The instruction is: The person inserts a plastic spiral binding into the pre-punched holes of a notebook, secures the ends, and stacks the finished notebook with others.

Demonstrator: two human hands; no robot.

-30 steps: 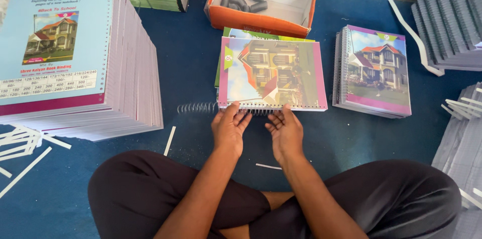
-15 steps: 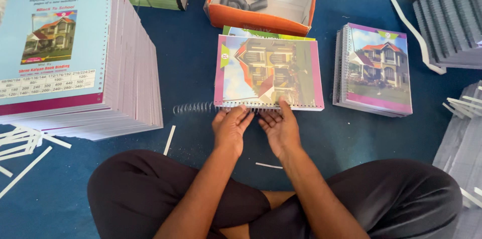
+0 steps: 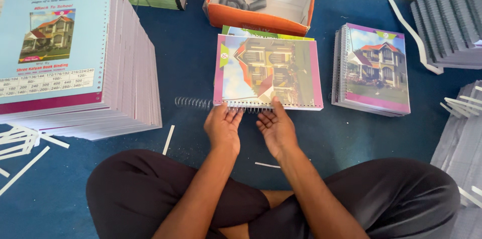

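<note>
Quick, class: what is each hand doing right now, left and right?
Left hand: open, fingertips on the wire spiral at the notebook edge.
Right hand: open, fingers resting on the same edge.

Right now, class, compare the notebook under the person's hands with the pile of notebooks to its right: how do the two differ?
1. The notebook at the hands has a wire spiral sticking out past its left corner; the pile on the right shows coils fully seated.
2. The left hand and right hand touch the first; the pile lies untouched.
3. The first has its bound edge toward the person; the pile's faces left.
Both covers show a house with purple borders.
</note>
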